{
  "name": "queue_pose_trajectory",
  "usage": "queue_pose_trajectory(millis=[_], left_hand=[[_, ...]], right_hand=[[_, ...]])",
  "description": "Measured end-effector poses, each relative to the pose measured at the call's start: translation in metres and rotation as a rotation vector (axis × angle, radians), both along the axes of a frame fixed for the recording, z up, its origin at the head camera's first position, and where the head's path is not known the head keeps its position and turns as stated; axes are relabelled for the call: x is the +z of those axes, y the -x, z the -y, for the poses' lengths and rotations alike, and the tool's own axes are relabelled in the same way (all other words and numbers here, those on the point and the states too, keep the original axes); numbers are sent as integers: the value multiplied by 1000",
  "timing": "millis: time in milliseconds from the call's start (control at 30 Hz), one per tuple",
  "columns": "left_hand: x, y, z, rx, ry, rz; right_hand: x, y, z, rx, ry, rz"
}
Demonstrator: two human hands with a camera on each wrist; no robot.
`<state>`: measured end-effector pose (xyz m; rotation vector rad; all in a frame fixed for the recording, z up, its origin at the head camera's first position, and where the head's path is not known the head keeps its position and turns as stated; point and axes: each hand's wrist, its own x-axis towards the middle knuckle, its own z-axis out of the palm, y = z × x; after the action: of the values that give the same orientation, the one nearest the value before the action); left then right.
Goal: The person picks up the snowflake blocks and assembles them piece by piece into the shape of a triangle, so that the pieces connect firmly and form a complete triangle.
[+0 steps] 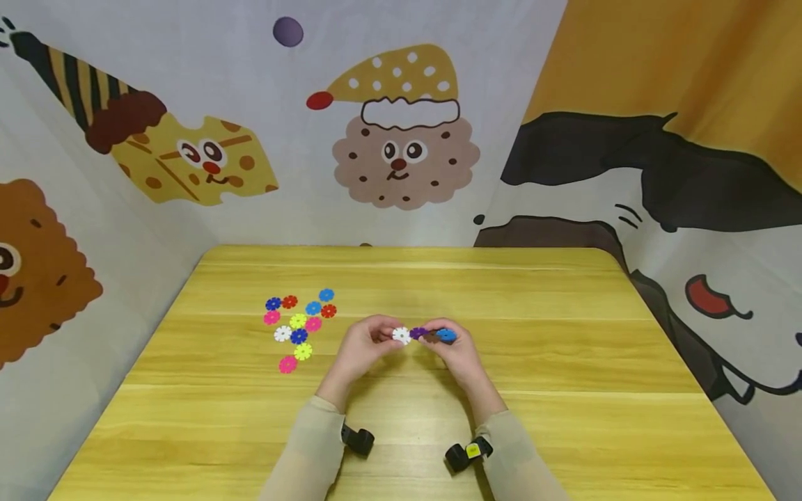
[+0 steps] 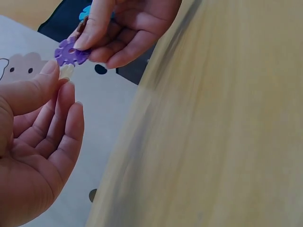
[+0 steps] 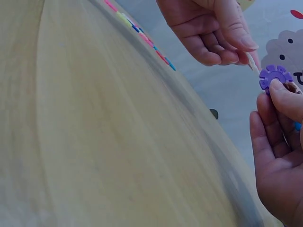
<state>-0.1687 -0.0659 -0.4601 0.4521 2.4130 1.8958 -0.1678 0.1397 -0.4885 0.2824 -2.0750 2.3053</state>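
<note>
Between thumb and fingers my left hand [image 1: 367, 344] pinches a white notched disc [image 1: 402, 336], a flower-shaped interlocking piece. My right hand [image 1: 459, 352] pinches a purple notched disc [image 1: 418, 334] that forms a short chain with a brown disc [image 2: 81, 27] and a blue disc [image 1: 446, 335]. In the left wrist view, the white disc's edge meets the rim of the purple one, at an angle to it. The brown disc is mostly hidden behind the right thumb. Both hands are held close together over the middle of the table.
On the wooden table [image 1: 401, 445], left of the hands, lie several loose notched discs, among them a pink disc [image 1: 288, 364], a yellow disc [image 1: 303, 351] and a red disc [image 1: 328, 311]. A cartoon-printed cloth [image 1: 401, 229] hangs behind the table's far edge.
</note>
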Motion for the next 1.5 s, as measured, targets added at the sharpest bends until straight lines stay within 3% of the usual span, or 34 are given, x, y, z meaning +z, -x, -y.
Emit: queue_pose_trajectory(millis=[267, 633, 900, 1133, 1500], left_hand=[[0, 0, -2, 36, -30, 24], [-1, -4, -15, 39, -176, 95], [-2, -3, -18, 29, -177, 106], [-3, -2, -19, -8, -215, 138], [7, 3, -10, -89, -148, 172]], right_hand=[[0, 0, -2, -11, -41, 4], [1, 0, -1, -34, 4, 1], [0, 1, -2, -58, -4, 36], [2, 0, -3, -45, -6, 30], [2, 2, -16, 3, 13, -15]])
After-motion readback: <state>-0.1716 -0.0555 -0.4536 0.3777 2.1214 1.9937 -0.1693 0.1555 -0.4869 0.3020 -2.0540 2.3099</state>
